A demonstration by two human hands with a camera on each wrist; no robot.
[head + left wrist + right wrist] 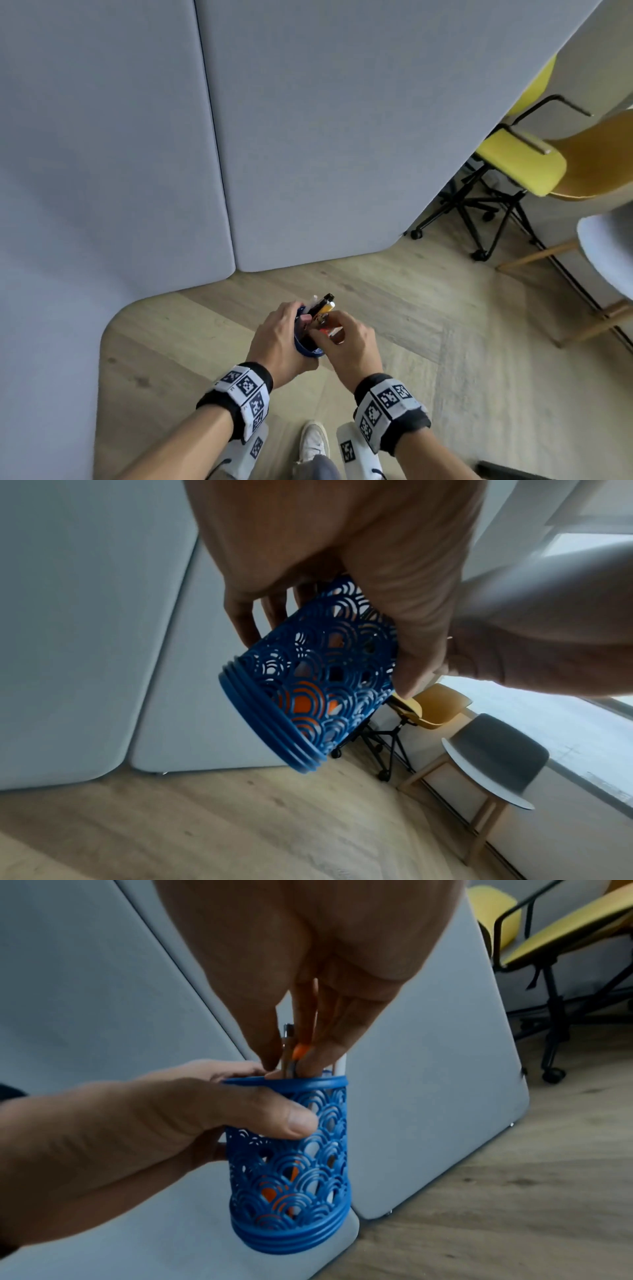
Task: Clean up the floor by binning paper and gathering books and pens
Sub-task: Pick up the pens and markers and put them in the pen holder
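Observation:
A blue openwork pen holder (pixel 291 1172) (pixel 308 674) (pixel 306 346) is held in the air above the wooden floor. My left hand (pixel 284 337) (pixel 192 1118) grips it round its upper wall, thumb across the front. Several pens (pixel 322 308) (pixel 294 1053) stick up out of its mouth, one with an orange part, one white. My right hand (pixel 346 337) (pixel 301 1031) reaches down from above and pinches the pens at the rim with its fingertips (pixel 318 1053). Orange shows through the holes low in the holder.
Grey padded partition panels (pixel 308 137) stand close in front and to the left. A yellow office chair on castors (pixel 520 164) and a grey stool with wooden legs (pixel 609 246) are at the right. My white shoe (pixel 313 440) is on the floor below the hands.

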